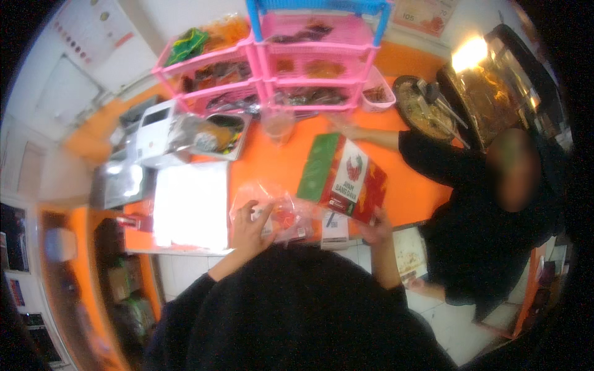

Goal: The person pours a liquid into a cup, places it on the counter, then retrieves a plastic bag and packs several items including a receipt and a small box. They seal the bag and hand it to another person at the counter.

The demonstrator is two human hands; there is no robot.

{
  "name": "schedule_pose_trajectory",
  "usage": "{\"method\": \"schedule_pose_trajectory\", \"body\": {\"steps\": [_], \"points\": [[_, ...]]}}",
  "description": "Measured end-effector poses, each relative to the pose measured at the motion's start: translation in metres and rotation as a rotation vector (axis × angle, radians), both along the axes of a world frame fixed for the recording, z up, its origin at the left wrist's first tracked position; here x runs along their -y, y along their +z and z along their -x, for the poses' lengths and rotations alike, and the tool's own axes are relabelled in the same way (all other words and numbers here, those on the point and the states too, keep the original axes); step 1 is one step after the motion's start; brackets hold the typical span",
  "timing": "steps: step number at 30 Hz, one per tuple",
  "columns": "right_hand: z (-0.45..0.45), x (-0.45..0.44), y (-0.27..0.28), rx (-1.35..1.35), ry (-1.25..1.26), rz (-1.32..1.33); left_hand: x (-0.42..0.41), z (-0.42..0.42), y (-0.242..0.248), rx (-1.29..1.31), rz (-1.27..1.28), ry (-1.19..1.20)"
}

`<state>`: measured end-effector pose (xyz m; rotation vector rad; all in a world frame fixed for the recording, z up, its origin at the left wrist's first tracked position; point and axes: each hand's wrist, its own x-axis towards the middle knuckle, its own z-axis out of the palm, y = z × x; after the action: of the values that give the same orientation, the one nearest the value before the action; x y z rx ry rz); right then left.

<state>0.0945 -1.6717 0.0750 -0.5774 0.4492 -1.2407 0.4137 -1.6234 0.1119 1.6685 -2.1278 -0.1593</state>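
Observation:
My right hand (378, 227) grips the lower right corner of a printed cardboard food box or sleeve (355, 174), red, white and green, which bears writing. It is tilted above the orange table (271, 169). To its left, my left hand (250, 227) rests over a clear plastic bag (285, 215) with red and white printed contents. The thumb and fingers are apart, and the bag lies under them at the table's front edge. A white paper slip (334, 230) with print lies between my hands, partly under the cardboard.
A co-worker (487, 232) in black stands at right, one hand (343, 127) reaching across behind the cardboard. Pink basket racks (306, 82) line the back. At left are a white sheet or stack (191, 206), a metal tray (241, 141) and a white device (155, 132). A pan (424, 109) stands at back right.

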Motion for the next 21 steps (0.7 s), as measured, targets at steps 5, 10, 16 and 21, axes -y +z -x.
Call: {"method": "schedule_pose_trajectory", "body": {"steps": [5,10,16,21], "points": [[-0.043,0.020,-0.026,0.433,0.195,-0.054,-0.002,-0.002,-0.030,-0.125,-0.157,0.162],[-0.057,0.030,-0.019,0.278,0.242,-0.145,0.007,-0.020,-0.063,-0.387,-0.265,0.283],[-0.110,0.044,0.030,0.272,0.524,0.004,0.009,-0.053,-0.109,-1.389,-0.377,0.393],[-0.164,0.047,0.033,0.448,0.742,-0.262,0.004,-0.099,-0.054,-2.128,-0.270,0.261]]}}
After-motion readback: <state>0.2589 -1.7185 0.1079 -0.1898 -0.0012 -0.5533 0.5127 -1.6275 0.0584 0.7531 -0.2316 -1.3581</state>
